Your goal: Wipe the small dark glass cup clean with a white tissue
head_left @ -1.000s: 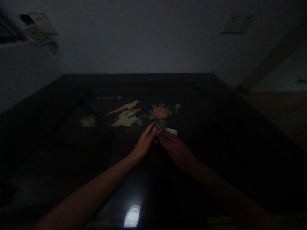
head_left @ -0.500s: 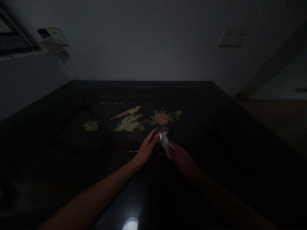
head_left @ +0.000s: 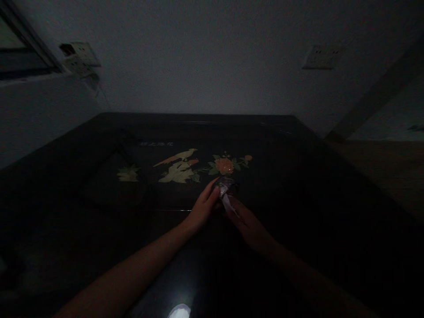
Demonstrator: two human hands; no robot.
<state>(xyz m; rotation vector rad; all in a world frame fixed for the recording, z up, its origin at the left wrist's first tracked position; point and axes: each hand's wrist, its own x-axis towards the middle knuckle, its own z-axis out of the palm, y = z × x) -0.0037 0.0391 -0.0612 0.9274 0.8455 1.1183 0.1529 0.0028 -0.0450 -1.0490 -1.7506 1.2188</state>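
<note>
Near the middle of the dark table (head_left: pixel 159 269), my left hand (head_left: pixel 206 203) is wrapped round the side of a clear drinking glass (head_left: pixel 229 181), which is dim and hard to make out. A white tissue or thin cloth (head_left: pixel 226 201) reaches into the glass and trails out toward me. The loose end of this white piece is gripped by my right hand (head_left: pixel 247 223), close to the rim. Darkness hides some fingers of both hands.
The glossy tabletop carries a bird-and-flower picture (head_left: pixel 179 170) with a peony (head_left: pixel 224 166). A lamp's reflection (head_left: pixel 179 311) shines at the front. Behind are a pale wall (head_left: pixel 198 57) and sockets (head_left: pixel 323 57), with more sockets (head_left: pixel 82 59) at left.
My right hand has moved slightly left and closer to the glass, and less of the white piece shows outside it. My left hand stays on the glass. The view has shifted slightly.
</note>
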